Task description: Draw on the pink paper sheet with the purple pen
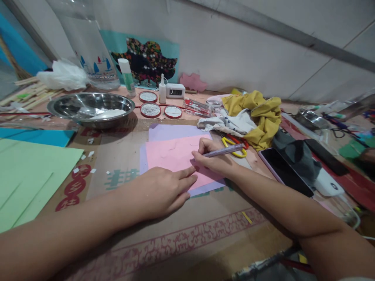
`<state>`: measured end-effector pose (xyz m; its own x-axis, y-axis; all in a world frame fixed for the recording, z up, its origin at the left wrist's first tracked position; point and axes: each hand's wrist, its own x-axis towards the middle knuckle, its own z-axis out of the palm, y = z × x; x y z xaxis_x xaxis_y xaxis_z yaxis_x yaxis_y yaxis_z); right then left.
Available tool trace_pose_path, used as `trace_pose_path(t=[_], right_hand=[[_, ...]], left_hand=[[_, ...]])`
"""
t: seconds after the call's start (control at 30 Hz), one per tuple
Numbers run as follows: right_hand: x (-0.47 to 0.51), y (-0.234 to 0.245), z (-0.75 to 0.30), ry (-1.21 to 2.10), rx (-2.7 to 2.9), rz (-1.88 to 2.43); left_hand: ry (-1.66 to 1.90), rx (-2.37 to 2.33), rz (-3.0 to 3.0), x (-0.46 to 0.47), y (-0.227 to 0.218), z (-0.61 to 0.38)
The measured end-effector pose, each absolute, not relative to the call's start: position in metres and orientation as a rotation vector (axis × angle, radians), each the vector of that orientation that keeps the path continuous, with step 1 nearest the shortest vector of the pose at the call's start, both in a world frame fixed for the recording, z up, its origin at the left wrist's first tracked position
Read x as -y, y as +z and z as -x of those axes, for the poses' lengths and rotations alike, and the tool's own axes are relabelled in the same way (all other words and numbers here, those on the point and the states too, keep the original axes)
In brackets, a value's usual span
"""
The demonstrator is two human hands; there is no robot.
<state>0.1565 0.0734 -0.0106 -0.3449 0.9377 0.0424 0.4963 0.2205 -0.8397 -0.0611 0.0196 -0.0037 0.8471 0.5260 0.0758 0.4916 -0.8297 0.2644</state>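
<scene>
Your right hand (214, 159) pinches slanted pen (225, 151), likely for control, tip at pink paper (162, 153), atop purple paper (175, 131). Your left hand (162, 192), fingers extended, grips nothing; overlaps pink paper, probably steadying it.

Behind the table (219, 253), pale wall (228, 54) with diagonal grey rail (293, 34).

- Head view: from the wearer's head, above the near side of the pink sheet (175, 154).
- Faces forward and down across the pink sheet, close by, the wall (234, 54) rising beyond it.
</scene>
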Motion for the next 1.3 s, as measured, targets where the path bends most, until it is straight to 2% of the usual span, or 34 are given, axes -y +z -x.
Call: trace_pose_path(t=[0.83,1.3], right_hand=[[-0.0731,-0.0127,-0.1557,0.962,1.941,1.342],[-0.0759,-0.0156,-0.1576,0.753,2.001,1.329]], left_hand=[[0.127,-0.766,-2.845,-0.0204,0.0016,0.0584],[0.106,-0.783,-2.862,-0.0204,0.0004,0.0584]])
